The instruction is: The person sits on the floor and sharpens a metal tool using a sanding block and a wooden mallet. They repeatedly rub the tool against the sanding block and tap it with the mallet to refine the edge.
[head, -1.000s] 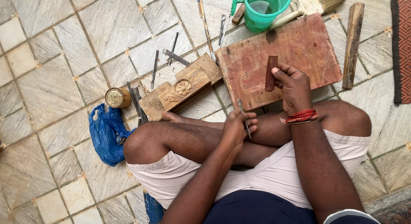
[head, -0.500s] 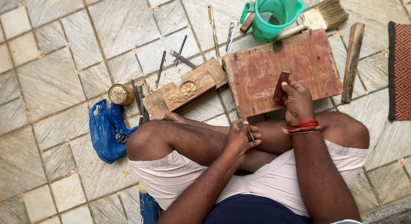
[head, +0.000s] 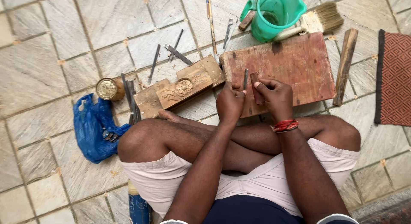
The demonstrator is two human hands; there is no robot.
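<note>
You sit cross-legged on a floor of grey stone tiles [head: 51,57] with pale joints. Your left hand [head: 230,105] grips a thin metal chisel [head: 245,79], tip up. Just right of it, your right hand [head: 276,95] clasps a small dark wood piece [head: 256,88]; both hover over the near edge of the reddish wooden board [head: 295,61] (worn and stained). Left of your hands lies a carved wooden block [head: 182,88]; beyond them stands a green plastic jug [head: 276,12].
</note>
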